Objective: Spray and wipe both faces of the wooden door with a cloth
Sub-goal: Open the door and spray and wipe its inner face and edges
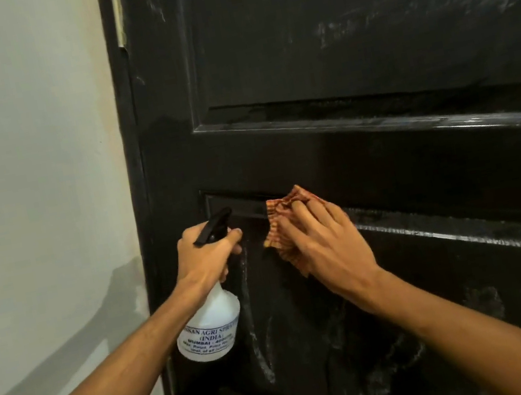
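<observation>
Wiping is underway: the right hand [322, 242] is pressing the orange checked cloth [283, 224] flat against the black panelled wooden door [384, 158], while the left hand [204, 259] is gripping the white plastic spray bottle [212, 324]. Next, I'd judge, come strokes through the streaks below.

We can read print only on the white spray bottle [212, 324]. Its top line, in dark blue capitals, gives us "…SSAN AGRI SPR…" (the first and last letters curve out of sight round the bottle). Under it stands "(INDIA)", and below that "MUMBAI - 4000…", with the last digits blurred. The two smaller lines beneath are too blurred for us to read.
</observation>
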{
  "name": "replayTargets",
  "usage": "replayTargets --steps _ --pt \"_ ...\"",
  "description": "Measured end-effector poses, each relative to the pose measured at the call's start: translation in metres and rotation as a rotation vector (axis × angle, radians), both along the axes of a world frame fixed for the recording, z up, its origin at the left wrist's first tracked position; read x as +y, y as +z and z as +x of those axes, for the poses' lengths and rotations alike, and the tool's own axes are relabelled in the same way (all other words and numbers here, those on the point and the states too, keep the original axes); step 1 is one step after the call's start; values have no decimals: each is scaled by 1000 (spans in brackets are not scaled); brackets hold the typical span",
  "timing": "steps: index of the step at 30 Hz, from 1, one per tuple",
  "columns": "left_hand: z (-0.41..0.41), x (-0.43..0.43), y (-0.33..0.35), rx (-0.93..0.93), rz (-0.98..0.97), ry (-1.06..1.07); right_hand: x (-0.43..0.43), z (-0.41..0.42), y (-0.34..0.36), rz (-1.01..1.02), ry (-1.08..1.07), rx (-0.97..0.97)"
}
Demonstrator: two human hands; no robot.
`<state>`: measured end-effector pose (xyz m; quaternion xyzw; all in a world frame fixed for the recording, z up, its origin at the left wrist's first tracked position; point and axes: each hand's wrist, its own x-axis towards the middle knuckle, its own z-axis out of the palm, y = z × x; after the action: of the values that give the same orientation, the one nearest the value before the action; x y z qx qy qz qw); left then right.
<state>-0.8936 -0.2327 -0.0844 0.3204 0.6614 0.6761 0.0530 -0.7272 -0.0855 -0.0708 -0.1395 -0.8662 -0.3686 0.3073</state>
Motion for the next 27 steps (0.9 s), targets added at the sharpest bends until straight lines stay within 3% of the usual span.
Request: replayTargets --steps 4,11,20,27 --pt "21 11 -1 -3 -6 -35 -14 -5 1 -39 26 48" --pt "89 39 1 58 -63 -218 25 119 -17 -164 43 490" --pt "173 70 6 103 -72 -350 47 189 -38 -158 -75 508" --pt "230 85 -5 140 -90 -452 58 283 -63 -283 -199 984"
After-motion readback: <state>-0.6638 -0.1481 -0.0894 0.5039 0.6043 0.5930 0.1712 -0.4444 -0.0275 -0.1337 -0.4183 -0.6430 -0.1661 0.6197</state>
